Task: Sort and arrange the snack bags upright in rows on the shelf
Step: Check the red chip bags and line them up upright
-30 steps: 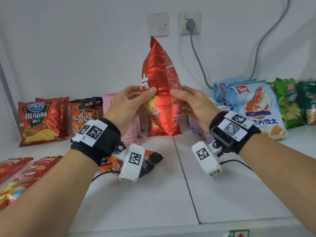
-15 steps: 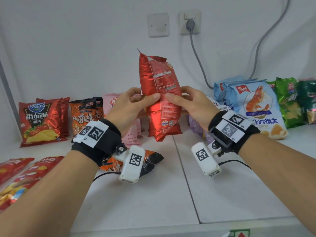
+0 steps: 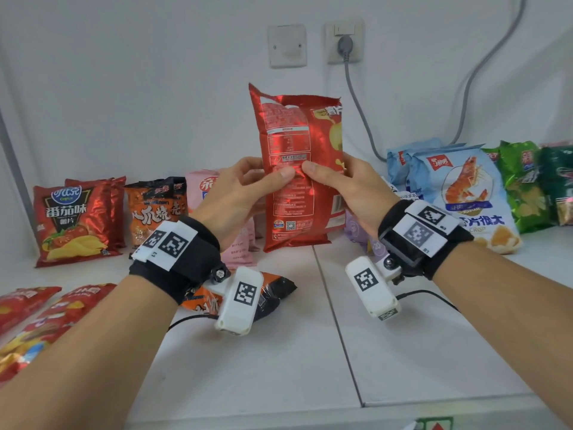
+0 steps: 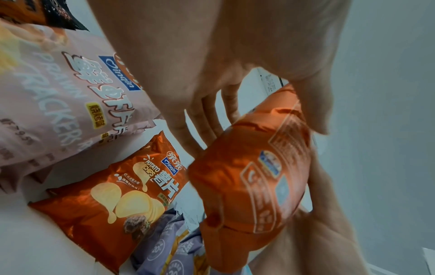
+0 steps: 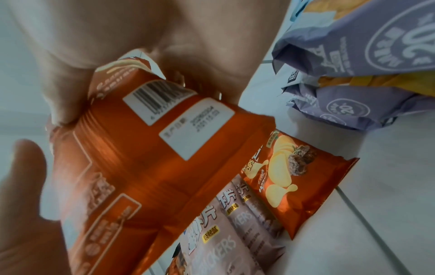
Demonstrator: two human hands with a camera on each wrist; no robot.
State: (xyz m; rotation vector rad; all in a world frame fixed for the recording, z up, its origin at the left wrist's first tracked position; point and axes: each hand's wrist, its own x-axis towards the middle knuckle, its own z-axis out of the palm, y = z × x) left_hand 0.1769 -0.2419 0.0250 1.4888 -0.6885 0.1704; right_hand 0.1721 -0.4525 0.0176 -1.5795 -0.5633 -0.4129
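Head cam first: both hands had the red chip bag point(image 3: 297, 169) up off the shelf point(image 3: 403, 352), roughly dead centre in front of the wall. The left hand point(image 3: 238, 197) and right hand point(image 3: 350, 193) each pinched it at mid-height, thumbs on the printed back panel facing the camera and nearly touching each other, other fingers tucked behind. My guess is the two-handed hold was for squaring it up before standing it in a row. Its long axis ran vertical, top seal up, bottom edge hanging just above the shelf. The back faced the person, so the front pointed at the wall, which probably wants flipping. The tomato chip bag point(image 3: 74, 225) already stood upright at back left, and the prawn cracker bag point(image 3: 465, 193) leaned at right.

Left wrist cam: the bag showed up orange-ish here, thumb on one face, fingers point(image 4: 207, 119) spread along the other. A matching potato chips bag point(image 4: 113, 201) lay flat below, beside the pink cracker bag point(image 4: 58, 104).

Right wrist cam: the thumb point(image 5: 68, 93) pressed the barcode side, bottom end pointing toward the lens. Purple bags point(image 5: 353, 65) lay slumped at right.
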